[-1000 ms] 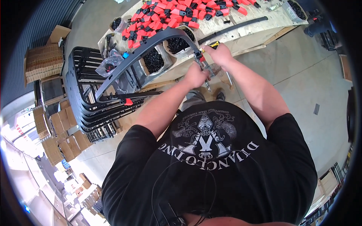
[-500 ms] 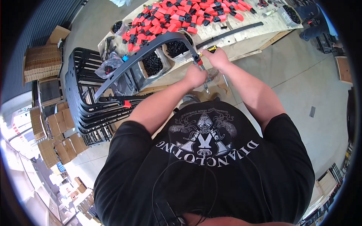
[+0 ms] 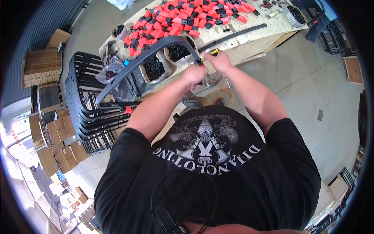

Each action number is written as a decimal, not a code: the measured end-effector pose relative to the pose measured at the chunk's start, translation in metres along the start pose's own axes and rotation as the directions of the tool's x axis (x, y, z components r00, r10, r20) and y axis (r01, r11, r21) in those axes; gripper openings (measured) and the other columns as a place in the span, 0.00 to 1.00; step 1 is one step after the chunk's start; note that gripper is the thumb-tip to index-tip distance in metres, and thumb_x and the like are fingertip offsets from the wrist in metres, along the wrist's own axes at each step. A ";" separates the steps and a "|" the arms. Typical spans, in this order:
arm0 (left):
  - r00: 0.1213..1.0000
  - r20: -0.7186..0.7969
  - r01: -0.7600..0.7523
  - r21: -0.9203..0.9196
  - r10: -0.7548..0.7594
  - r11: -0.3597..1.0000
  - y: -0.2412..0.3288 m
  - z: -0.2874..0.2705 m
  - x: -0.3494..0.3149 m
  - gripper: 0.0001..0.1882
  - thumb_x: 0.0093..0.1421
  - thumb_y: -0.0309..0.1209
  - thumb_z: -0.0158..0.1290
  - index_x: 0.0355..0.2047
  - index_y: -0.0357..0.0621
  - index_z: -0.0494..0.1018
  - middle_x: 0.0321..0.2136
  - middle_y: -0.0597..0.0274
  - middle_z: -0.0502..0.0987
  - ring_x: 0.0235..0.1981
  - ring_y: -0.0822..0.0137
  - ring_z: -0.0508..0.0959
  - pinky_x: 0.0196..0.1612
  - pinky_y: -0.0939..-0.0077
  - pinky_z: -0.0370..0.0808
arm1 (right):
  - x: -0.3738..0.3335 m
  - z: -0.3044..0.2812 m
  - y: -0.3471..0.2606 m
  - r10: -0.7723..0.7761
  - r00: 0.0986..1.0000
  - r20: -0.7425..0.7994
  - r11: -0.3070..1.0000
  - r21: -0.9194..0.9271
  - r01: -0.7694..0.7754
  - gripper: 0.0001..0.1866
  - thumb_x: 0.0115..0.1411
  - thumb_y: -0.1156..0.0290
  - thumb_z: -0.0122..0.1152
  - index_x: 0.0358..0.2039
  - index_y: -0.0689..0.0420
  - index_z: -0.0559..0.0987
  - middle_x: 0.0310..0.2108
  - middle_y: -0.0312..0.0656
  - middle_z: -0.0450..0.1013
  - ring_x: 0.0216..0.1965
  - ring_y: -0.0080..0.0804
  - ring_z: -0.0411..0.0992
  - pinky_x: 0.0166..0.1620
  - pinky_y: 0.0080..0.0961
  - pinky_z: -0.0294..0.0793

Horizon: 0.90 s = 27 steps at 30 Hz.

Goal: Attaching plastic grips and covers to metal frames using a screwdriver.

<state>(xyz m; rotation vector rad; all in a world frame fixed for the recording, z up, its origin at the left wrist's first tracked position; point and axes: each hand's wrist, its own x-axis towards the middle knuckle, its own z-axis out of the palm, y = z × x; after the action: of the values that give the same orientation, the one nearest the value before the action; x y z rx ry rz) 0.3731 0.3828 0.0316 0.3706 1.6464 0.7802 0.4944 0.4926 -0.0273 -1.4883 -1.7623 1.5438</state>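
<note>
My left hand (image 3: 194,75) is closed around the lower end of a bent black frame bar (image 3: 156,46), where a bit of red shows by the knuckles. The bar arches up and away to the left. To the right of it, my right hand (image 3: 219,62) is closed on a tool with a yellow and black handle (image 3: 214,52). A thin metal shaft (image 3: 228,83) sticks out below that hand, in line with the handle. My fingers hide the bar's end and the middle of the tool.
Across the workbench (image 3: 249,46) lies a heap of red and black plastic pieces (image 3: 183,19). Bins of small black parts (image 3: 154,69) line its near edge. Stacked black frames (image 3: 83,105) stand at left, beside cardboard boxes (image 3: 43,64). Another person (image 3: 317,29) is at far right.
My left hand has shifted slightly left, and the metal tip that showed below it is no longer visible. My right hand, with its tool, has moved slightly left and down.
</note>
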 end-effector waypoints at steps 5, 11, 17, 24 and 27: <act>0.917 -0.121 -0.238 0.597 0.380 0.766 -0.021 0.012 -0.001 0.21 0.56 0.37 0.56 0.41 0.29 0.73 0.36 0.36 0.82 0.38 0.43 0.83 0.43 0.56 0.79 | -0.016 -0.013 0.043 0.031 0.983 0.179 0.991 0.121 -0.053 0.36 0.55 0.45 0.73 0.46 0.69 0.79 0.38 0.52 0.81 0.38 0.35 0.79 0.44 0.34 0.78; 0.923 -0.224 -0.083 0.677 0.312 0.731 -0.032 0.018 0.000 0.30 0.58 0.43 0.56 0.50 0.27 0.68 0.44 0.32 0.80 0.48 0.41 0.82 0.53 0.55 0.78 | -0.046 0.000 0.067 0.089 0.987 0.136 0.996 -0.033 -0.085 0.29 0.58 0.54 0.71 0.47 0.69 0.79 0.38 0.50 0.81 0.39 0.34 0.78 0.43 0.33 0.77; 0.906 -0.250 -0.102 0.651 0.340 0.752 -0.031 0.018 -0.001 0.26 0.57 0.41 0.55 0.47 0.28 0.70 0.41 0.30 0.80 0.47 0.36 0.81 0.53 0.50 0.76 | -0.085 -0.041 0.013 0.218 0.930 0.295 0.976 -0.053 -0.211 0.28 0.59 0.59 0.67 0.50 0.71 0.76 0.40 0.55 0.81 0.43 0.41 0.80 0.46 0.36 0.77; 0.899 -0.375 -0.238 0.011 0.225 0.971 -0.079 -0.041 -0.005 0.19 0.58 0.37 0.59 0.43 0.37 0.71 0.29 0.58 0.79 0.26 0.64 0.79 0.31 0.62 0.77 | -0.049 -0.017 -0.003 -0.115 0.989 -0.094 0.988 -0.113 0.104 0.27 0.58 0.65 0.66 0.57 0.62 0.75 0.41 0.60 0.80 0.45 0.51 0.80 0.50 0.39 0.77; 0.849 -0.472 -0.246 0.043 0.237 0.968 -0.089 -0.093 -0.021 0.21 0.59 0.29 0.58 0.50 0.33 0.69 0.25 0.61 0.75 0.19 0.68 0.74 0.23 0.70 0.74 | -0.030 -0.001 -0.012 -0.422 0.897 -0.132 0.899 -0.186 0.396 0.28 0.54 0.63 0.68 0.57 0.51 0.76 0.39 0.58 0.80 0.45 0.57 0.79 0.51 0.43 0.77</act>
<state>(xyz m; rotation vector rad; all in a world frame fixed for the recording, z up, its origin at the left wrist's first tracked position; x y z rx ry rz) 0.3052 0.2783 -0.0069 0.3985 2.0746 1.1453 0.5011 0.4691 -0.0057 -1.1678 -1.9715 1.0585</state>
